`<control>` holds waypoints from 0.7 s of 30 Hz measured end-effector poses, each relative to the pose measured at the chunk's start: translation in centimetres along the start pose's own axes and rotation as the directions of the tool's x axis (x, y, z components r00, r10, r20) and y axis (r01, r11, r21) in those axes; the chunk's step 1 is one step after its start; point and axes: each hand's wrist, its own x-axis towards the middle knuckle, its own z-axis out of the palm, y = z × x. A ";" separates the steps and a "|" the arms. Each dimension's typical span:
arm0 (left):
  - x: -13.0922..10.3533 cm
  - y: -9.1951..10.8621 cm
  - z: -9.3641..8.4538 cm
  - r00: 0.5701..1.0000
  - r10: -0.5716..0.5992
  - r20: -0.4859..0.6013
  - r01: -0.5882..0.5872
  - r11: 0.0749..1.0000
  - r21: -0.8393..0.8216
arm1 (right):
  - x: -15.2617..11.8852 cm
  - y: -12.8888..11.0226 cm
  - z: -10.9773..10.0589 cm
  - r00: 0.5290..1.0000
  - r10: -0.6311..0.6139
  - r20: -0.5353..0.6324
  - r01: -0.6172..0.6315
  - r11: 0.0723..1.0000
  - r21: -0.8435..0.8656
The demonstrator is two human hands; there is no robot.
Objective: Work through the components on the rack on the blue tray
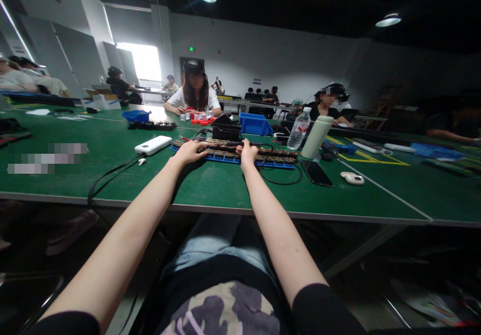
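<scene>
A long blue rack (pixel 263 164) lies on the green table, with several thin copper-coloured and dark rods (pixel 221 151) along it. My left hand (pixel 191 151) rests at the rack's left part, its fingers bent over the rods; whether they grip one is too small to tell. Over the middle of the rack is my right hand (pixel 248 152), its fingers curled closed near a dark cable; what they hold is hidden. Behind the rods stands a black box-like holder (pixel 225 127). A black cable (pixel 284 183) loops off the rack's right side.
Left of the rack lie a white power bank (pixel 154 145) and an earbud (pixel 142 161). To the right are a bottle (pixel 299 128), a pale green flask (pixel 316 137), a phone (pixel 316 173) and an earbud case (pixel 352 178). A person (pixel 195 92) sits opposite, near blue bins.
</scene>
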 end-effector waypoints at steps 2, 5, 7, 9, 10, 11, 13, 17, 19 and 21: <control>0.0 0.0 0.0 1.000 0.001 0.002 -0.001 1.000 0.007 | 0.1 0.1 0.0 1.000 -0.003 -0.007 0.003 1.000 0.002; 0.0 -0.1 0.1 1.000 0.004 0.008 -0.004 1.000 0.020 | 0.2 0.1 0.0 1.000 -0.010 -0.011 0.010 1.000 0.000; 0.0 -0.1 0.1 1.000 0.007 0.012 -0.008 1.000 0.030 | 0.2 0.1 0.0 1.000 -0.019 -0.009 0.018 1.000 -0.013; 0.0 0.0 0.1 1.000 0.007 0.011 -0.007 0.999 0.036 | 0.3 0.2 0.0 0.999 -0.032 -0.006 0.032 0.999 -0.028; 0.0 0.0 0.1 1.000 0.005 0.009 -0.005 0.999 0.036 | 0.3 0.2 -0.1 0.999 -0.040 -0.005 0.040 0.999 -0.034; 0.0 0.0 0.1 1.000 0.002 0.007 -0.002 0.999 0.034 | 0.4 0.3 -0.1 0.999 -0.049 -0.004 0.048 0.998 -0.039; 0.0 0.0 0.1 1.000 0.001 0.001 -0.001 1.000 0.027 | 0.5 0.5 -0.2 0.998 -0.067 -0.005 0.066 0.996 -0.052; 0.0 -0.1 0.1 1.000 0.006 -0.007 -0.006 1.000 0.016 | 0.6 0.7 -0.3 0.996 -0.084 -0.010 0.083 0.991 -0.100; 0.1 -0.2 0.1 1.000 0.006 -0.006 -0.006 1.000 0.018 | 0.5 0.6 -0.3 0.997 -0.081 -0.013 0.079 0.990 -0.119; 0.1 -0.2 0.2 1.000 0.008 -0.002 -0.008 1.000 0.021 | 0.4 0.5 -0.3 0.997 -0.072 -0.010 0.070 0.989 -0.130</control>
